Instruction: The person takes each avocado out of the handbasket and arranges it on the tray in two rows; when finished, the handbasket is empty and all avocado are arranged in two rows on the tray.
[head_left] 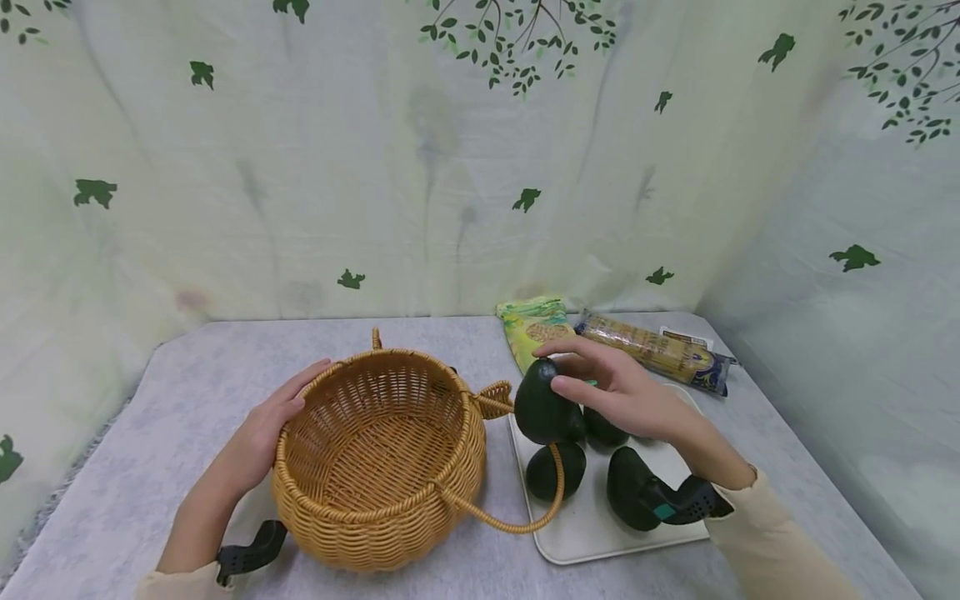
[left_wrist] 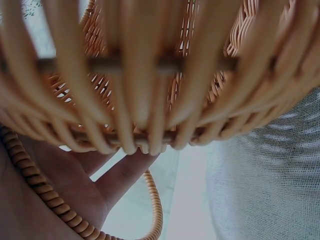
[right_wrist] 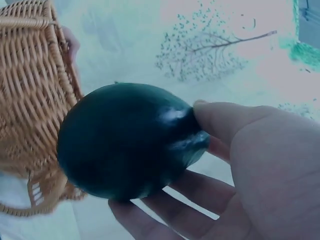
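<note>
A dark green avocado is pinched in my right hand, held up over the left part of a white tray. In the right wrist view, the thumb and fingers grip one end of this avocado. More dark avocados lie on the tray, partly hidden by the hand and wrist strap. A round wicker basket stands left of the tray, its woven bottom visible. My left hand rests against the basket's left side with fairly straight fingers; in the left wrist view, wicker covers the fingertips.
Behind the tray lie a yellow-green packet and a long pasta packet. The basket's looped handle hangs over the tray's left edge. A patterned cloth closes off the back and right sides.
</note>
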